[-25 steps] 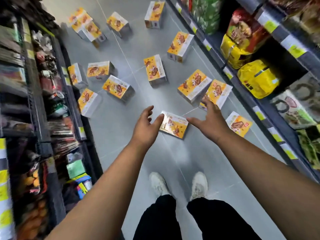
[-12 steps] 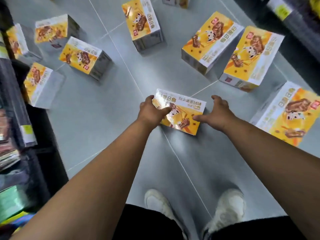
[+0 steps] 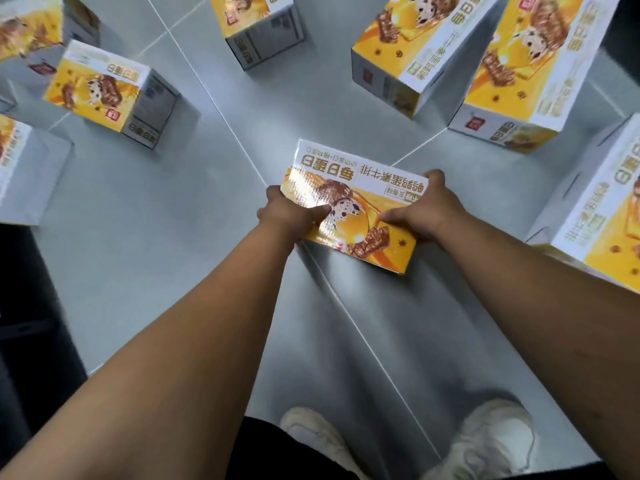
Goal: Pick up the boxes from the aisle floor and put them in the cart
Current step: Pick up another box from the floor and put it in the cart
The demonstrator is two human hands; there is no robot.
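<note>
Head | left hand (image 3: 290, 215), right hand (image 3: 426, 210) both grip yellow box (image 3: 365, 190) | Chinese label upside-down

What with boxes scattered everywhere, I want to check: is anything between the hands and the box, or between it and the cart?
Nothing visible: the left hand and right hand grip the box at its two ends. The cart is out of view, so that path cannot be judged.

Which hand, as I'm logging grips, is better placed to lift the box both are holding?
Right, narrowly. The right hand curls its fingers over the far right corner of the box, with the thumb on top. The left hand grips the left edge much the same way, so lifting with both seems likeliest.
</note>
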